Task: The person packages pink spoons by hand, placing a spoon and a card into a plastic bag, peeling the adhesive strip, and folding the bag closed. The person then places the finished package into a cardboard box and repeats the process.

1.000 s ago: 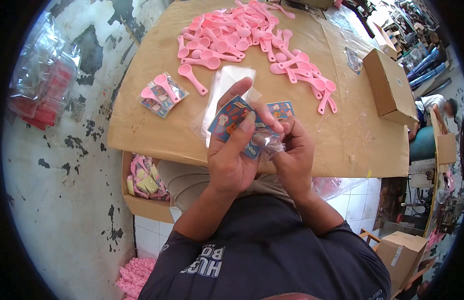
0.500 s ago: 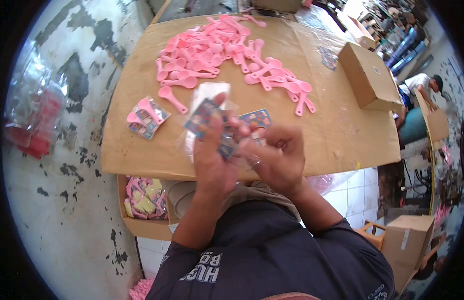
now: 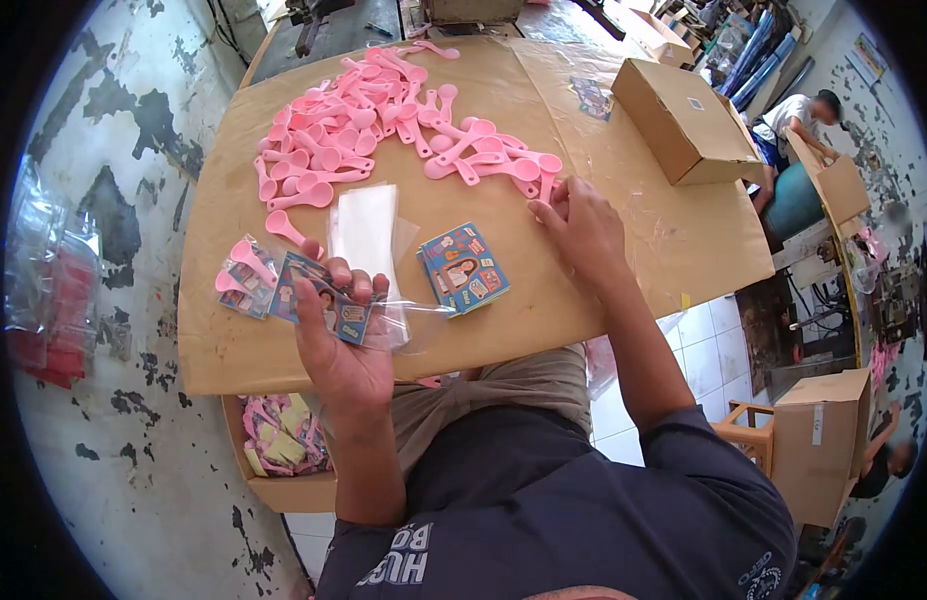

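Observation:
In my left hand (image 3: 346, 345) I hold a blue printed card (image 3: 324, 302) together with a clear plastic bag (image 3: 412, 322). My right hand (image 3: 584, 228) pinches the handle of a pink scoop (image 3: 550, 172) at the right end of the pink scoop pile (image 3: 364, 105). A stack of blue cards (image 3: 466, 270) lies between my hands. White plastic sleeves (image 3: 366, 225) lie just behind my left hand. To its left, two pink scoops (image 3: 246, 262) rest on bagged cards, with a single scoop (image 3: 286, 227) close by.
A cardboard box (image 3: 684, 120) stands at the table's right rear, beside a small printed packet (image 3: 592, 98). Below the left edge, an open carton (image 3: 294, 490) holds packed scoops. Another person (image 3: 799, 125) sits far right, near a tall carton (image 3: 819, 440).
My right hand has moved away from my left hand to the scoop at the pile's right end. My left hand has moved left with the card and bag. The view has shifted.

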The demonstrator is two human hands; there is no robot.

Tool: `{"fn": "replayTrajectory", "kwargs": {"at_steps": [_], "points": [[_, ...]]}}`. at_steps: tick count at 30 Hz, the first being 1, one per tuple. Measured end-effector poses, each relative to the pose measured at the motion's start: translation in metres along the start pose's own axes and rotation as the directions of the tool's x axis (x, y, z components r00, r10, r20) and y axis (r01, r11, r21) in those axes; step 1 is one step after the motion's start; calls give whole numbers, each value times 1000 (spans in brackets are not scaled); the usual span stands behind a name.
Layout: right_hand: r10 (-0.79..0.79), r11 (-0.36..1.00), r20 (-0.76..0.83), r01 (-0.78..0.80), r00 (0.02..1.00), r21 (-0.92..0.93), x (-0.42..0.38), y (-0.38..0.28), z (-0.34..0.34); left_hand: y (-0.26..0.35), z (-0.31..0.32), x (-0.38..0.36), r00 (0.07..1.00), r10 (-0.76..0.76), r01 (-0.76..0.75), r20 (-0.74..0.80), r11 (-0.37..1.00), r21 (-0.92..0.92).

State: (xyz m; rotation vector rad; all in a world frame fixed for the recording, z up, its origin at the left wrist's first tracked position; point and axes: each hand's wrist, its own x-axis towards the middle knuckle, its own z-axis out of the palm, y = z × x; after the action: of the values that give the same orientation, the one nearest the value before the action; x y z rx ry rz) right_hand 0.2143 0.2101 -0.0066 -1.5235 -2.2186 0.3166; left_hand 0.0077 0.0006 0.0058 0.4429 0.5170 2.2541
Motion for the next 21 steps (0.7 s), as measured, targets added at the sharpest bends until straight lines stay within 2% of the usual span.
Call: {"fn": "replayTrajectory", "kwargs": {"at_steps": [4, 7, 9, 13, 15, 16, 18, 19, 21], "points": [[-13, 995, -101, 3, 995, -96, 12, 23, 10, -1, -4, -3, 1000, 0, -1, 29, 1000, 23], [-1, 1000, -62, 2, 998, 14, 21, 35, 2, 3, -5, -3, 1000, 9, -10, 13, 999, 38], [132, 941, 129, -165, 983, 297, 25, 36, -3, 4, -6, -2, 1000, 16, -17, 9, 999, 43], [48, 938, 106, -81, 993, 338, 22, 31, -9, 3, -5, -4, 1000, 20, -21, 19, 998, 54], [-71, 960, -34, 78, 997, 268, 25, 41, 0, 1, -5, -5, 1000, 16, -17, 20, 999, 47], [-79, 960, -34, 85, 996, 268, 26, 43, 0, 1, -6, -5, 1000, 11, -12, 18, 999, 44], [-146, 987, -163, 154, 976, 38, 23, 44, 0, 2, -10, -3, 999, 33, -33, 1, 998, 44], [-160, 985, -153, 168, 975, 40, 22, 44, -4, 3, -12, -1, 999, 49, -48, -14, 998, 45], [-36, 989, -174, 10, 984, -150, 19, 41, -18, 7, -12, 1, 996, 87, -85, -33, 995, 46]]}}
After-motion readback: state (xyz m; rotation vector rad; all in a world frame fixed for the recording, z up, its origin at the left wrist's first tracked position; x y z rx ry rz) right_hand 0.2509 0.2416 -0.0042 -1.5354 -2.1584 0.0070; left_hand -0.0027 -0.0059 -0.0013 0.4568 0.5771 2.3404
